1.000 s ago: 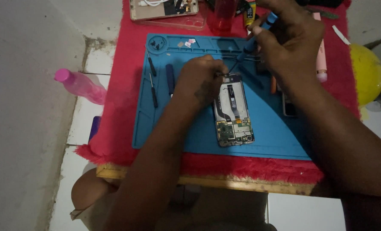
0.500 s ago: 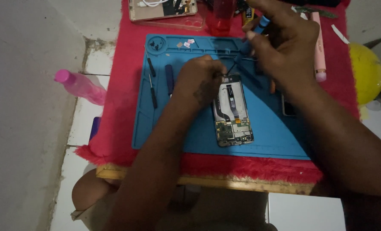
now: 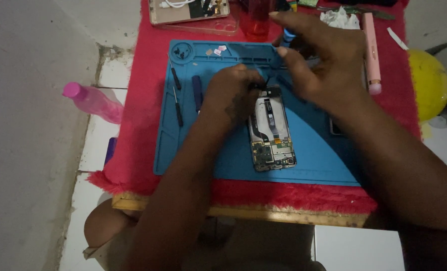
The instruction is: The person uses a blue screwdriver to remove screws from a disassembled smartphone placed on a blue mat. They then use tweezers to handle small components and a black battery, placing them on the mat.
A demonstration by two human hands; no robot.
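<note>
Opened phone lay back-off, circuit boards and flex cable bare, near the middle of the blue repair mat on the red cloth. Left hand rested curled on the phone's far-left corner, pinning it; whether anything was pinched underneath could not be told. Right hand hovered over the far right, fingers spread wide, holding nothing visible. Screwdrivers lay left on the mat, a pink bottle further left on the floor. Probably light and rigid in the frame, but fragile inside: best gripped by the long side edges, clear of cable and boards.
</note>
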